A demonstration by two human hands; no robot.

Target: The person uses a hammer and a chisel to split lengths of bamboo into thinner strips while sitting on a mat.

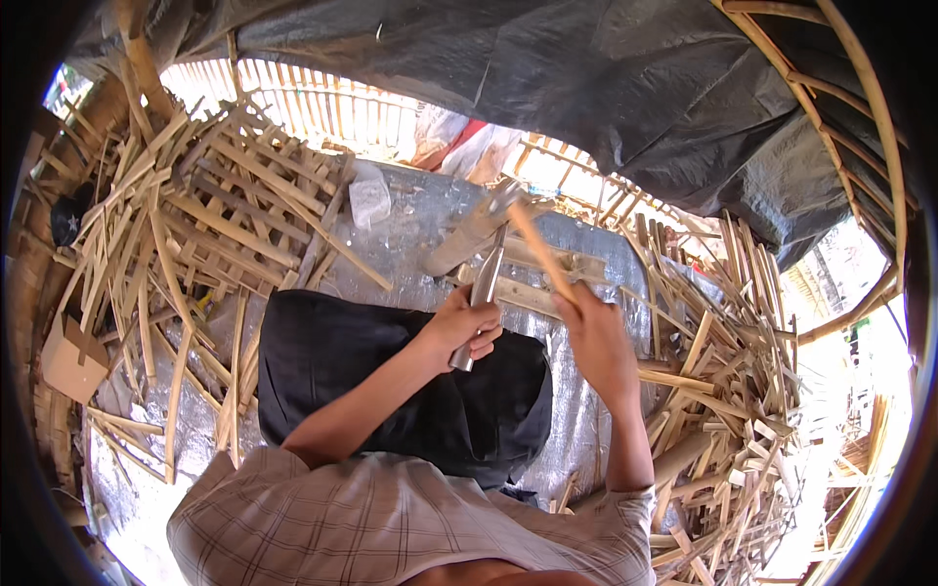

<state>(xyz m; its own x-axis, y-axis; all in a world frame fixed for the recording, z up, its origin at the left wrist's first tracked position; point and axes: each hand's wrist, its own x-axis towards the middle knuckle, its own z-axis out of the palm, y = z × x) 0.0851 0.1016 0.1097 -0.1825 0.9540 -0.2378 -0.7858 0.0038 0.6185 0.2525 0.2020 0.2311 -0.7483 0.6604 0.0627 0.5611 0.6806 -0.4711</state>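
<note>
The left hand (463, 324) has its grip clamped round the metal tool (487, 274), above the black cloth (332, 356), probably to steady it; the right hand (592, 332) has its grip clamped low on the hammer (542, 252), probably for leverage; its head overlaps the bamboo (451, 252), contact unclear.

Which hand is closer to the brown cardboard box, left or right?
Left. The left hand, gripping a metal tool, is well to the right of the cardboard box; the right hand, gripping a wooden handle, is farther right.
</note>
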